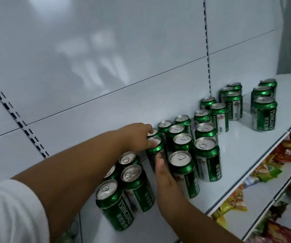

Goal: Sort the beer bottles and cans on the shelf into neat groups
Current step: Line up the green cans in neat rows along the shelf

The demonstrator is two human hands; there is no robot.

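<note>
Two hands bracket one green can [155, 148]: left hand [137, 137] pinches its rim, right hand [164, 174] flat, steadying it for alignment

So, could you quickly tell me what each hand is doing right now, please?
Left hand: closed around the top of a green can near the back of the shelf.
Right hand: open and flat, fingers against the same can's side, gripping nothing.
</note>
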